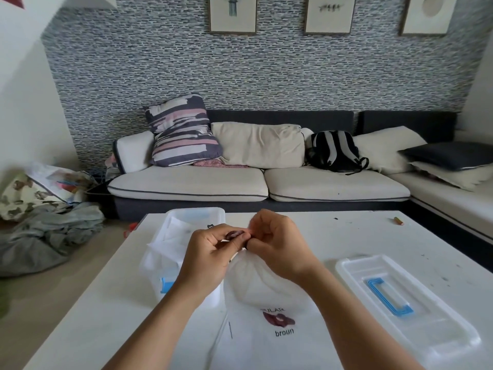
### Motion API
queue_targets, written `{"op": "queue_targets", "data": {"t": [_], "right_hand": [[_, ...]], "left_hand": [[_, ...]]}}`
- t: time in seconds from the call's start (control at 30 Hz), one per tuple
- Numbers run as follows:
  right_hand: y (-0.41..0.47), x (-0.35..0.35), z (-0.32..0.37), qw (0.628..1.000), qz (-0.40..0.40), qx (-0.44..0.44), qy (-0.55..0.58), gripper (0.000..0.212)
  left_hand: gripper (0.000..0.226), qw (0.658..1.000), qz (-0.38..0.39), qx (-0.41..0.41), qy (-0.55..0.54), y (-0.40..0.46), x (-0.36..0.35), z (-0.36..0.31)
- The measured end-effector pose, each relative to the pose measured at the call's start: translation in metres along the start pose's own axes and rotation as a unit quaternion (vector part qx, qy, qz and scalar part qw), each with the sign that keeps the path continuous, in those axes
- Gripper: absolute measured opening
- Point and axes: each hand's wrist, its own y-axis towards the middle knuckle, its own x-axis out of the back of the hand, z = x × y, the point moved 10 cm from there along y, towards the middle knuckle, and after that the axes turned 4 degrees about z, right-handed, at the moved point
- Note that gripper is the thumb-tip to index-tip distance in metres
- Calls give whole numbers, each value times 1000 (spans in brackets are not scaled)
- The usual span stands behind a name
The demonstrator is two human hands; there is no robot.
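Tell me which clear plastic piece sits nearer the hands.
The open box, directly behind the left hand; the blue-handled lid lies apart, off right.

White printed bag (256,284), neck bunched upright, maroon band (234,233), perhaps, atop

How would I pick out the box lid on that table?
Start at the white table in front of the sofa. On its right side a clear plastic lid lies flat. Unlike the open clear box on the left, it is shallow and has a blue handle in its middle.
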Motion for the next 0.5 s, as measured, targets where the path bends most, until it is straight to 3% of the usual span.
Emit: {"op": "queue_targets", "data": {"t": [0.13,0.23,0.33,0.4,0.5], "right_hand": [[-1,-7,-3,998,43,-30,28,18],[-5,-10,-19,978,95,-93,161,3],[-13,-20,-24,942,166,-132,259,12],[-18,-23,-23,929,185,-143,289,10],[-20,-25,-20,918,203,-145,309,22]], "left_hand": [[22,999,9,18,-29,-2,0,2],[23,998,12,22,-50,-3,-1,1],[22,998,27,17,-60,-3,-5,-3],[25,997,37,19,-64,-4,-7,-5],[24,993,42,45,-104,-6,-10,-4]]}}
